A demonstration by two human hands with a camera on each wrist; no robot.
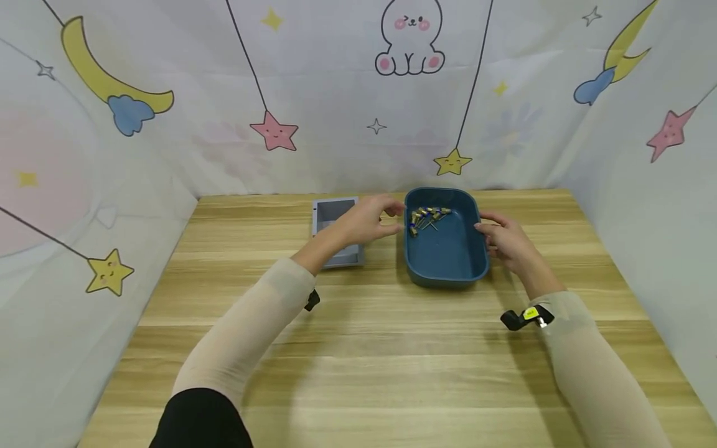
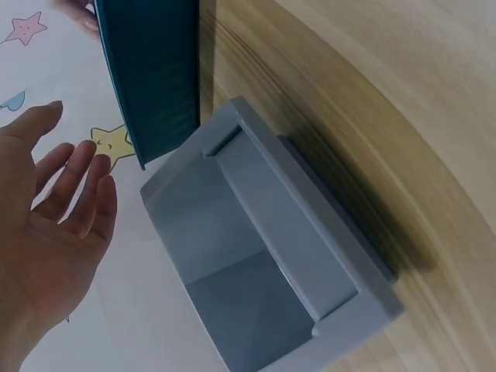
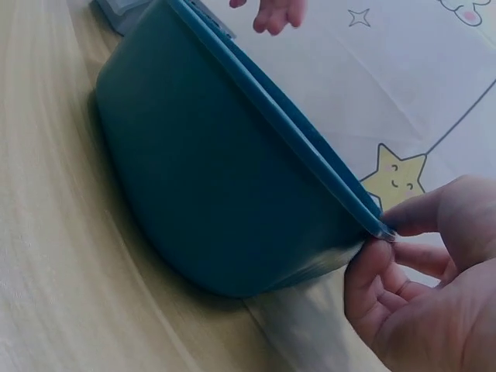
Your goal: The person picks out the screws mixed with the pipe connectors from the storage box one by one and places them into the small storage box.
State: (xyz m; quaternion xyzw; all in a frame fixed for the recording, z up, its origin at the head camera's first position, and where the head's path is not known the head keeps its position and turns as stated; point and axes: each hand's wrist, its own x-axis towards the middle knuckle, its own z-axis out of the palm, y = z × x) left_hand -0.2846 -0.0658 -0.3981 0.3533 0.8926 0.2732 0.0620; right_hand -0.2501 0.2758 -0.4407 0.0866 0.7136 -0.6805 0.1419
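Rounded teal plastic basin [image 1: 448, 252] on woodgrain table [image 1: 358, 348], right hand [image 1: 506, 239] pinched its rim, left hand [image 1: 366, 219] spread beside it, boxy grey tray [image 1: 336, 233].

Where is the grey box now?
In the head view, the grey box sits on the table far left of centre, beside the blue tub, partly under the left hand.

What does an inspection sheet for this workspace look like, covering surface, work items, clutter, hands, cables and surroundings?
Surface: wooden table, light grain.
Work items: blue tub holding small metal parts at its far end; grey tray to its left.
Clutter: nothing seen.
Hands: left hand open at the tub's left rim; right hand pinches the right rim.
Cables: nothing seen; wrist camera mounts only.
Surroundings: printed cloth backdrop with moons, stars, a bunny.
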